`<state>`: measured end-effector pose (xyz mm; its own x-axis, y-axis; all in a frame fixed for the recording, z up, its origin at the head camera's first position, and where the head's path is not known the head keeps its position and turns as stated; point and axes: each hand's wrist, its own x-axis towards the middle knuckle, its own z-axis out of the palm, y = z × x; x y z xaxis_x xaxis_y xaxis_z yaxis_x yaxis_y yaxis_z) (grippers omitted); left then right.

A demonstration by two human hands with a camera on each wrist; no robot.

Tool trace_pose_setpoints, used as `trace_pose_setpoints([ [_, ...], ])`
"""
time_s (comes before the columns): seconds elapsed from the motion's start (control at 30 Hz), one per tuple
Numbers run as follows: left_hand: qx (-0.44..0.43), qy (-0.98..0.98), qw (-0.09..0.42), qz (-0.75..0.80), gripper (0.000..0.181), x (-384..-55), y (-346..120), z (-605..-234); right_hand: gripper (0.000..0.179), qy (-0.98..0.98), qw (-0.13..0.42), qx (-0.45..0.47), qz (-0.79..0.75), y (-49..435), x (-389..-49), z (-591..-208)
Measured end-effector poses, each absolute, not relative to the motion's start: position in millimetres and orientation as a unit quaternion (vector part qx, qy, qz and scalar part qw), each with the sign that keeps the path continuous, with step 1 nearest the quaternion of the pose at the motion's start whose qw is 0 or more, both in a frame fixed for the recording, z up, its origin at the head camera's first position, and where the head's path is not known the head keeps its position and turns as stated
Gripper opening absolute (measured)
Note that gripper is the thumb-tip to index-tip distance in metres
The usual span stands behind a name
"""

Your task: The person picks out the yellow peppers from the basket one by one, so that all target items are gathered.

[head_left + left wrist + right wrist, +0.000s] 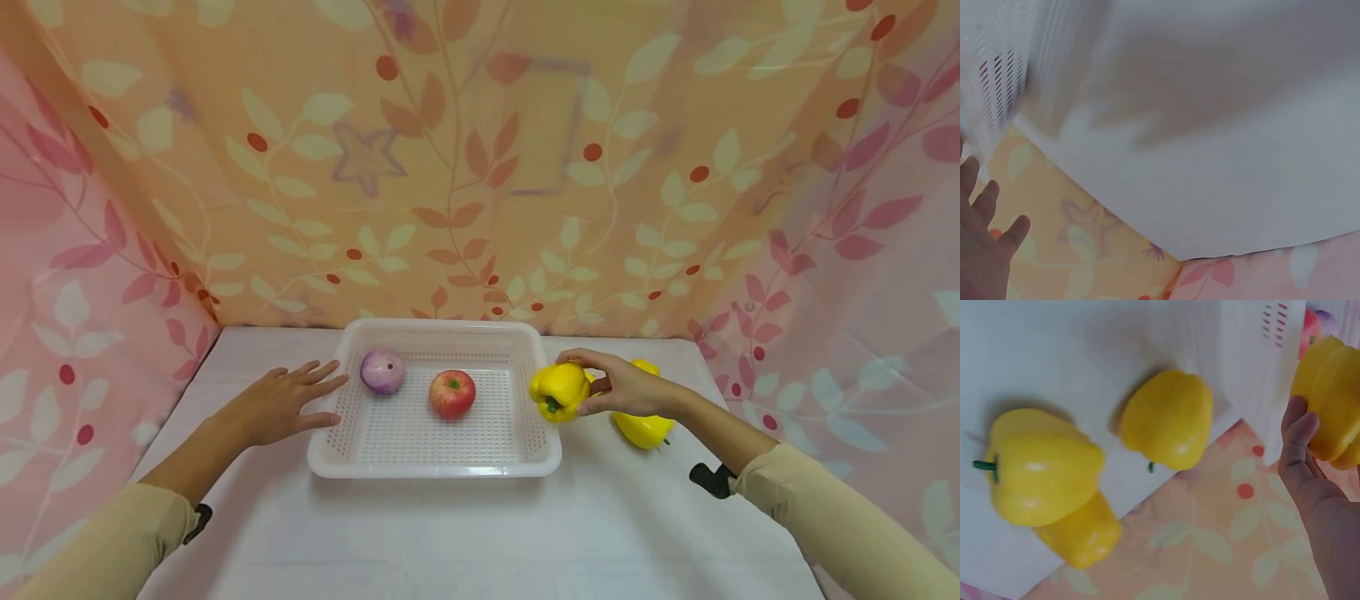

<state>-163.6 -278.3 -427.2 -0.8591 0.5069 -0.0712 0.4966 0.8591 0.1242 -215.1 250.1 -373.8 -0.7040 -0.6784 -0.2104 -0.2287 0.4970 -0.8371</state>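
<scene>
My right hand (630, 385) grips a yellow bell pepper (559, 392) between thumb and fingers, over the right rim of a white plastic basket (435, 471). In the right wrist view the same pepper (1329, 400) shows at the right edge, fingers curled against it. Inside the basket, a purple onion (382, 372) lies at the left and a red apple (452, 394) near the middle. My left hand (288, 404) has its fingers spread beside the basket's left rim; whether they touch it I cannot tell.
Three more yellow bell peppers lie on the white table right of the basket: a large one (1047, 469), one partly behind it (1085, 534), and a separate one (1169, 419). Patterned curtains (465, 167) enclose the table at the back and sides.
</scene>
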Motion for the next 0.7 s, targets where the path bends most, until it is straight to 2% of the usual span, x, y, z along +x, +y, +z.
trace_pose_setpoints([
  [0.33, 0.26, 0.963, 0.054, 0.054, 0.074, -163.9, -278.5, -427.7, 0.069, 0.837, 0.264, -0.225, -0.424, 295.2, -199.9, -388.3],
  [0.7, 0.257, 0.964, 0.054, 0.053, 0.074, -163.9, -277.4, -427.9, 0.069, 0.856, 0.253, -0.17, -0.417, 315.5, -188.0, -425.9],
])
